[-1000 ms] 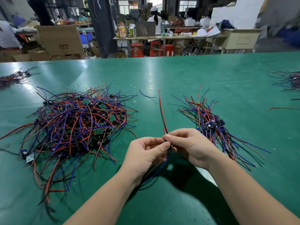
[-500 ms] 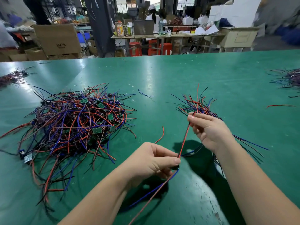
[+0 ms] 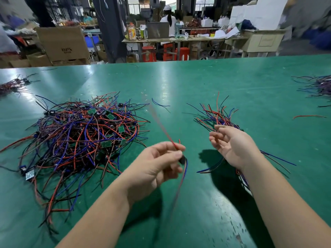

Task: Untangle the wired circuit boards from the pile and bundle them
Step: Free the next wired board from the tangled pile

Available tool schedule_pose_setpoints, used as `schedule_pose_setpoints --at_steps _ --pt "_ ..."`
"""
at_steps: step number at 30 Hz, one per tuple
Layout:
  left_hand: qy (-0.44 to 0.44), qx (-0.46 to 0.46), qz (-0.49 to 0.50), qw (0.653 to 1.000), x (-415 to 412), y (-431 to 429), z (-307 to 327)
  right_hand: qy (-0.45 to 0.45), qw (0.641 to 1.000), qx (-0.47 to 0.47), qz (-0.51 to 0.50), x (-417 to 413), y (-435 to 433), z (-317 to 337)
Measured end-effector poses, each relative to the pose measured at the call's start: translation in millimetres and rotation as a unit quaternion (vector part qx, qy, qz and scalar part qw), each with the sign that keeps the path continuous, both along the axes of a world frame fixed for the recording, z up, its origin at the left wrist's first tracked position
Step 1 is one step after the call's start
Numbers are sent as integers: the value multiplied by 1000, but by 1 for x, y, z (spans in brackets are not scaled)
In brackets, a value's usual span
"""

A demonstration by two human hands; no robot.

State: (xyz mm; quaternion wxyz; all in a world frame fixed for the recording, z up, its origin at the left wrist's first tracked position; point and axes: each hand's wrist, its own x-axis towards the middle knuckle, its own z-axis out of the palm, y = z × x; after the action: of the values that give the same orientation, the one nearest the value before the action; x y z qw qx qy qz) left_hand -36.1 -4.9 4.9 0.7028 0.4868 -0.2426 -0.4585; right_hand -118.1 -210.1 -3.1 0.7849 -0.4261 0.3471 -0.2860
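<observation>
A big tangled pile of red, blue and black wires with small green circuit boards lies on the left of the green table. My left hand pinches one wired board above the table; its red wire sticks up, blurred, and its blue and red wires hang down. My right hand hovers with loosely curled fingers and holds nothing. It is over the near end of a smaller sorted bundle of wired boards on the right.
A loose blue wire lies between the two heaps. A single red wire and another wire heap sit at the right edge, and one more heap at far left. Beyond the table stand cartons and workbenches with people.
My right hand has let go of the red wire and drawn back to the right. The red wire has swung up to the left. My left hand keeps its grip on the board.
</observation>
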Motion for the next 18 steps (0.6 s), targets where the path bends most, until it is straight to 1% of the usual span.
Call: schedule_pose_setpoints --at_steps 1,2,3,5,7,9,11,14,16,17,18 --pt "14 -31 54 998 3 0 0 8 999 -27 37 0 4 1" --pt "9 -58 106 993 5 -1 -1 15 995 -56 85 -1 10 1" --pt "-20 -75 156 985 7 -1 -2 21 987 -82 140 -2 17 0" --pt "-122 -77 236 961 8 -2 -6 23 963 -103 246 -2 33 0" --pt "-212 -75 269 936 6 -4 -10 -9 946 -85 313 1 48 0" --pt "-250 -76 269 927 1 -7 -16 -67 943 -55 321 4 58 0" --pt "-272 -61 257 925 -4 -10 -21 -106 951 -35 289 7 63 0" --pt "-296 -49 215 929 -8 -11 -25 -111 961 -37 250 8 62 1" --pt "-317 -35 203 926 -7 -11 -23 -104 967 -36 230 6 58 3" --pt "-306 -28 213 927 -4 -11 -24 -97 969 -39 223 5 56 3" --pt "-263 -22 222 939 -3 -11 -23 -86 970 -51 220 5 54 2"
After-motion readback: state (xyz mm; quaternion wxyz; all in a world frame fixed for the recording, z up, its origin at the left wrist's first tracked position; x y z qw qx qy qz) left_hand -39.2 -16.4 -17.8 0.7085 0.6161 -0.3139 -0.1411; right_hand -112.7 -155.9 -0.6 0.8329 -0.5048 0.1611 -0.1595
